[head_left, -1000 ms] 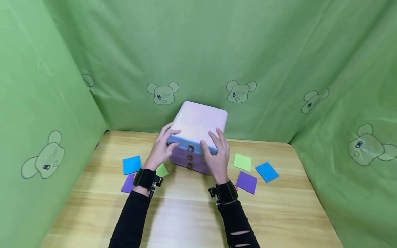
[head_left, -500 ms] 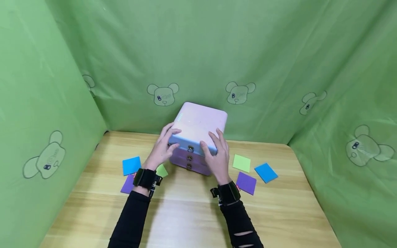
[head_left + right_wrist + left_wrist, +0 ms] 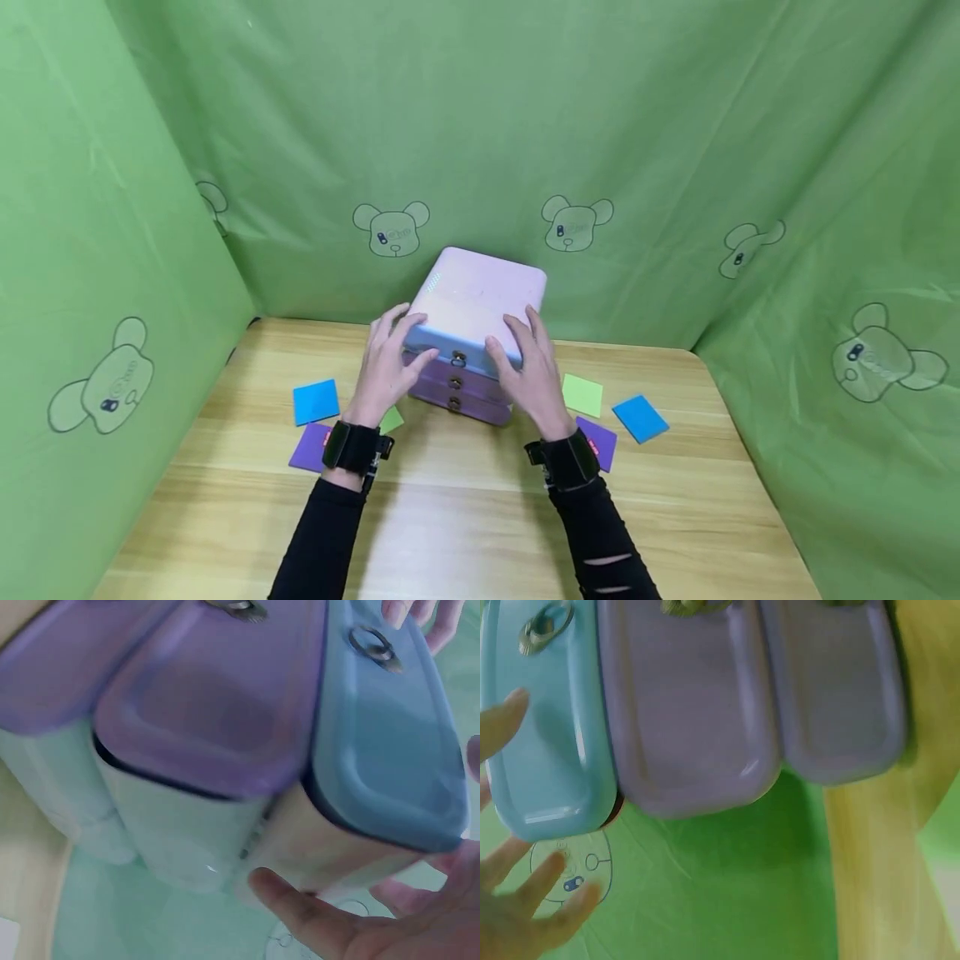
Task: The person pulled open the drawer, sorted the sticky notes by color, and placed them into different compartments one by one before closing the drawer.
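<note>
Green cloth (image 3: 480, 108) pretty much everywhere I look in here: behind the table and down both sides, kinda creased. The table (image 3: 450, 517) is pale wood grain, with a shiny patch of light toward the front. Near its back edge, about mid-width, sits a three-tier drawer box (image 3: 483, 292), turned a bit: pink top, blue front up top, two purple ones below. The left hand (image 3: 384, 367) and right hand (image 3: 531, 375) are apart, fingers spread loosely at the top tier's front corners; can't tell how firmly either touches. Bear heads (image 3: 395, 232) are printed on the cloth. Blue, purple and green squares (image 3: 641, 418) lie on both sides of the box. Each drawer's got a little ring pull (image 3: 458, 358).
</note>
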Tool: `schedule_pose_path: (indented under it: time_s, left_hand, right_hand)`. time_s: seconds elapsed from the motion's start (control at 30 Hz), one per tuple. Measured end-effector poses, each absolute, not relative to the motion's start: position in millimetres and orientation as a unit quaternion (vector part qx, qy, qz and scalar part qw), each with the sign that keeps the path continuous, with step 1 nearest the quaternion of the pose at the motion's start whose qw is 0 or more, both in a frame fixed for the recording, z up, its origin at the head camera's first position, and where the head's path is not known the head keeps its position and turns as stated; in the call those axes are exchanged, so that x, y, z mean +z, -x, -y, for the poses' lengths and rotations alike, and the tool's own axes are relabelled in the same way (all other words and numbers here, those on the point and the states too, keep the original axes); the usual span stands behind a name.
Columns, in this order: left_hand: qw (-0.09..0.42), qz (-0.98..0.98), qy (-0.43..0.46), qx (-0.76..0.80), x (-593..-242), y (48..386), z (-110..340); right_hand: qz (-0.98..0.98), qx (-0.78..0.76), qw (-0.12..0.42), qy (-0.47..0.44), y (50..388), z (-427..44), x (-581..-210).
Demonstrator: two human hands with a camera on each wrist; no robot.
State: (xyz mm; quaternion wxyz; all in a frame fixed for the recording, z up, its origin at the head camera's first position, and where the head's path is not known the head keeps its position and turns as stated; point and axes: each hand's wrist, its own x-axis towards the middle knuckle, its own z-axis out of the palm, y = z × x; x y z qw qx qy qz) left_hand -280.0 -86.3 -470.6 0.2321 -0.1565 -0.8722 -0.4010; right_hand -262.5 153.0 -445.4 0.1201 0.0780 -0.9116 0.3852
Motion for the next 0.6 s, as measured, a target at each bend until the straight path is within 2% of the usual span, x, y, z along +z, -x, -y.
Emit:
schedule_pose_path:
  time_s: [0.13, 0.27, 0.4, 0.6]
  left_hand:
    - [0.338, 0.845, 0.132, -0.392, -479.3, 267.5, 75.9]
    - [0.394, 0.827, 0.109, -0.385, -484.3, 259.1, 66.1]
    - [0.403, 0.823, 0.105, -0.387, -486.2, 254.7, 58.3]
    - [0.366, 0.832, 0.104, -0.403, -491.3, 248.0, 46.4]
  right_hand:
    - [0.922, 0.366, 0.096, -0.077, 270.2, -162.7, -434.8]
    - [0.928, 0.356, 0.069, -0.09, 281.8, -173.0, -425.3]
    - [0.934, 0.337, 0.037, -0.108, 293.3, -181.8, -418.9]
    - [0.942, 0.313, -0.004, -0.123, 309.0, -192.3, -413.1]
